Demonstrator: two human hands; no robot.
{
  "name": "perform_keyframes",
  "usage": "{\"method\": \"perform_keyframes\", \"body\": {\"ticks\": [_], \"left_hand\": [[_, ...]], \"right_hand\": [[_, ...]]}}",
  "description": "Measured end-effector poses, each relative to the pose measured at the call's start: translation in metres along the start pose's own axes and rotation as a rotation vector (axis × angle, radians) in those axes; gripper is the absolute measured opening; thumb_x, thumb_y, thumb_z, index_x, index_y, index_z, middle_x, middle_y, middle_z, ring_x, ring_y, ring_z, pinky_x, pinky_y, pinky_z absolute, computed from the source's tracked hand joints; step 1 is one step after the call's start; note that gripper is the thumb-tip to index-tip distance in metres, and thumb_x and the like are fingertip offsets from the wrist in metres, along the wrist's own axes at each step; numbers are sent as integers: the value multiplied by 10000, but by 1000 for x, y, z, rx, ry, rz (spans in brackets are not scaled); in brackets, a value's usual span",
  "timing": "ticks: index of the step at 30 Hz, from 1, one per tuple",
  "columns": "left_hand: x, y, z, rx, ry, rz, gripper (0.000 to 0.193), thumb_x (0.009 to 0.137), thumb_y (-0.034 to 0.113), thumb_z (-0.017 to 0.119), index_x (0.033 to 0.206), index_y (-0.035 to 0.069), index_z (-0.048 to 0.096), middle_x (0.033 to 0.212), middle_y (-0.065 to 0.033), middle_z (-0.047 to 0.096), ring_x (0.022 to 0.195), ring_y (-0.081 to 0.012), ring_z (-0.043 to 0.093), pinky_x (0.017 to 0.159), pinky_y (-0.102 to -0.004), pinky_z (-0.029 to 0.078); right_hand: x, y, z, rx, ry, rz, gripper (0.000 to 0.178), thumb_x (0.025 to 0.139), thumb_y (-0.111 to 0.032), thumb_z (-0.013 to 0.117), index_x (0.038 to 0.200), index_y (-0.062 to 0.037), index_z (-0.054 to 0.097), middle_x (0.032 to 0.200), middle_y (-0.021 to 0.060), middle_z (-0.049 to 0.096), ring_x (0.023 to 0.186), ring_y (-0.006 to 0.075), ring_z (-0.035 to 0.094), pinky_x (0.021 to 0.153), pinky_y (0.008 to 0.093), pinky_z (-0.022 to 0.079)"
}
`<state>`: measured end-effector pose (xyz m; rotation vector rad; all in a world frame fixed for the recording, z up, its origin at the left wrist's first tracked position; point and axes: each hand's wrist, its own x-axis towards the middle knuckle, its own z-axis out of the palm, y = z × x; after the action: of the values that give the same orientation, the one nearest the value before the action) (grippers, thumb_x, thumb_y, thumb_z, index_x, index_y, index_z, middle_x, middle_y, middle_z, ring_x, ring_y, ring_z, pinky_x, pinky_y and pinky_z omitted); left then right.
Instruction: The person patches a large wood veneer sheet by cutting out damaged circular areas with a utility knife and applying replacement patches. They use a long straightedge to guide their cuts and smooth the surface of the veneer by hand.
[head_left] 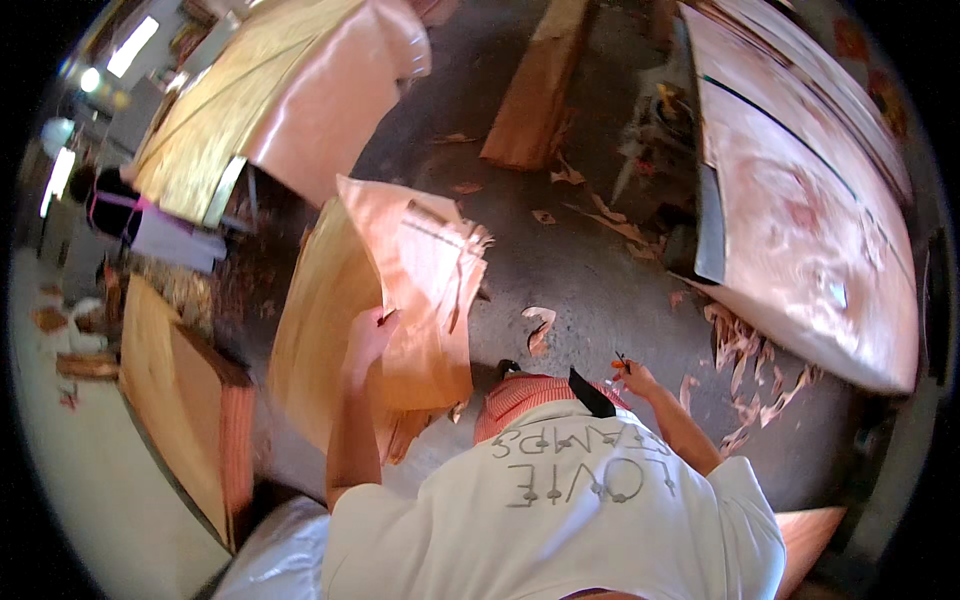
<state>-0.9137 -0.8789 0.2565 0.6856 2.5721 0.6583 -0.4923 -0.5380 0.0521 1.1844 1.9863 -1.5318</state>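
Note:
My left hand (370, 338) is closed on the edge of a thin reddish wood veneer sheet (425, 290), its fingertips pinching where the sheet lifts and curls. That sheet lies over a stack of paler veneer (318, 320), and its right side is torn and ragged. Out to the right of my body, my right hand (638, 380) is closed around a small orange-and-dark tool (622, 364) with a thin dark tip. Its exact kind is too small to make out.
Veneer stacks stand at the upper left (270, 110), the left (180, 390) and along the right (800, 200). A long wood strip (540, 90) lies ahead. Veneer scraps (745, 350) litter the dark floor. A person (150, 220) is at the far left.

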Motion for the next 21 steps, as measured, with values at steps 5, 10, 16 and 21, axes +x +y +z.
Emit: {"method": "perform_keyframes", "body": {"ticks": [5, 10, 16, 21], "left_hand": [[1, 102, 32, -572, 197, 269, 234, 850, 197, 552, 707, 12, 563, 645, 63, 480, 609, -37, 413, 510, -210, 338], [3, 174, 55, -793, 418, 184, 235, 861, 241, 556, 831, 9, 585, 725, 17, 525, 651, -74, 456, 569, -228, 387], [23, 287, 85, -963, 517, 356, 414, 871, 310, 521, 1060, -58, 519, 1015, -129, 570, 911, -185, 542, 799, -316, 448], [27, 405, 111, -942, 591, 444, 466, 874, 296, 505, 1136, -88, 479, 1077, -173, 545, 949, -235, 538, 840, -326, 433]], "right_hand": [[-38, 129, -18, 39, 110, 73, 256, 875, -202, 423, 1050, -66, 551, 792, 74, 646, 541, 147, 541, 489, 296, 451], [-109, 263, -36, 125, 201, 265, 224, 866, -217, 438, 976, -55, 547, 751, 76, 636, 543, 160, 555, 476, 306, 442], [-207, 384, -52, 636, 437, 445, 212, 865, -208, 454, 965, -41, 537, 705, 72, 619, 550, 159, 565, 449, 284, 426], [-224, 431, -59, 597, 505, 499, 176, 852, -111, 426, 952, -17, 536, 751, 70, 619, 564, 154, 574, 446, 289, 433]]}}
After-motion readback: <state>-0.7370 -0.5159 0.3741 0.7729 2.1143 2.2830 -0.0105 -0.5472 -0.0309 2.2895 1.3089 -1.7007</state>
